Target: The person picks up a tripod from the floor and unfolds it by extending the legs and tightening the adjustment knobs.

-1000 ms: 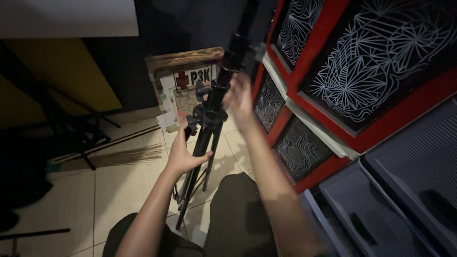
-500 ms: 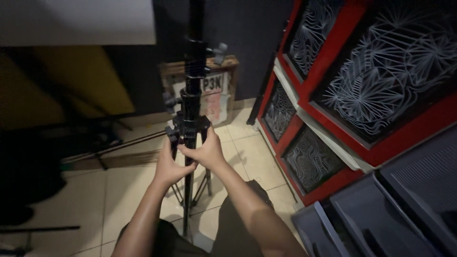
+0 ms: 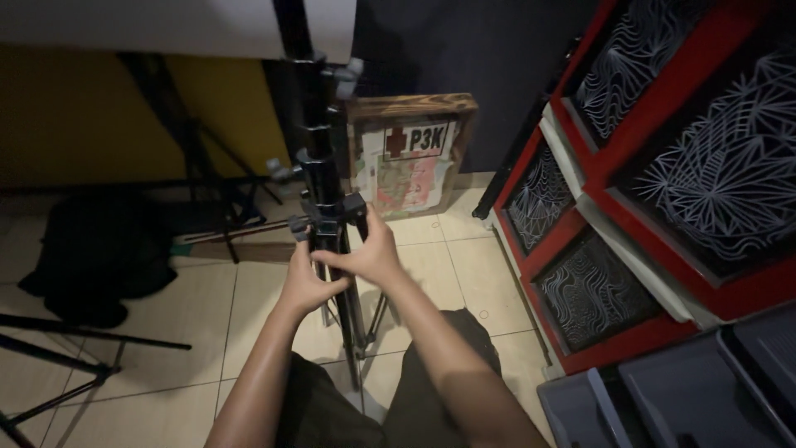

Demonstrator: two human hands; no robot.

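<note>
A black folded light stand [image 3: 319, 166] stands upright on the tiled floor in front of me, its legs gathered below. My left hand [image 3: 305, 280] grips the stand from the left, just under the leg collar with its knobs. My right hand [image 3: 367, 253] wraps around the same collar from the right, fingers closed on it. Both hands meet around the pole.
A wooden framed box with a red cross [image 3: 412, 153] leans against the dark wall. A red shelf with patterned black panels [image 3: 663, 166] runs along the right. A black bag [image 3: 99, 249] and another stand's legs [image 3: 58, 365] lie at the left. Grey bins [image 3: 688, 398] sit at the lower right.
The stand went from tilted to upright. My right hand dropped from the upper pole to the leg collar and closed beside the left hand. The view has shifted left.
</note>
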